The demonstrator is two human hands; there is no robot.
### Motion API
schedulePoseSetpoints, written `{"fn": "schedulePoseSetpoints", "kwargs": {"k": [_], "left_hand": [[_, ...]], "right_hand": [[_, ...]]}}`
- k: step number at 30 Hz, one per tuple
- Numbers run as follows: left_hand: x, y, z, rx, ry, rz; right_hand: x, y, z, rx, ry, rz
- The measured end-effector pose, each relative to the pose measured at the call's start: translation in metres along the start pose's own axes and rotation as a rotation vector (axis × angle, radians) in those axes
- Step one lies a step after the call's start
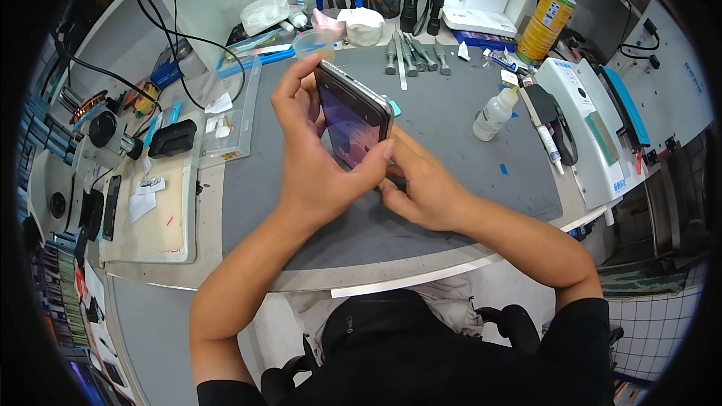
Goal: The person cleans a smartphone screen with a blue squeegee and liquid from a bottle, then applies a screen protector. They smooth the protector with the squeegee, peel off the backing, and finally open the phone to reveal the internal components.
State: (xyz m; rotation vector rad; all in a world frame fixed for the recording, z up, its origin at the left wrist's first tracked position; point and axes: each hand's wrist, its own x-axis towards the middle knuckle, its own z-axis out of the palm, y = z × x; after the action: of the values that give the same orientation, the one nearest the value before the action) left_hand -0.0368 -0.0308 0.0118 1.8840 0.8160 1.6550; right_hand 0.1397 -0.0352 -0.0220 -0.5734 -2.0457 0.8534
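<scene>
A smartphone (354, 124) with a lit purple and pink screen is held tilted above the grey work mat (451, 180). My left hand (316, 163) grips it, fingers on its far upper corner and thumb across its near lower corner. At the phone's lower right edge is my right hand (423, 186), its fingers curled in close behind the phone. The right fingertips are partly hidden, so whether they grip the phone is unclear. A small light-blue thing (395, 107) shows just past the phone's edge.
Several screwdrivers (420, 56) lie at the mat's back. A dropper bottle (495, 115) stands right, before a white machine (586, 129). Left are a clear plastic tray (240, 124), a cream pad (163, 203) and a microscope (107, 129). A yellow can (546, 22) stands back right.
</scene>
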Motion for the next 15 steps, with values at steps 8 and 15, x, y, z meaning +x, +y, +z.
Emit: {"fn": "schedulePoseSetpoints", "kwargs": {"k": [8,15], "left_hand": [[0.001,-0.002,0.000,0.010,-0.001,0.013],[0.007,0.002,-0.011,-0.214,0.133,-0.181]], "right_hand": [[-0.006,0.002,0.000,0.026,-0.069,0.151],[-0.002,-0.019,-0.001,-0.163,0.038,0.049]]}}
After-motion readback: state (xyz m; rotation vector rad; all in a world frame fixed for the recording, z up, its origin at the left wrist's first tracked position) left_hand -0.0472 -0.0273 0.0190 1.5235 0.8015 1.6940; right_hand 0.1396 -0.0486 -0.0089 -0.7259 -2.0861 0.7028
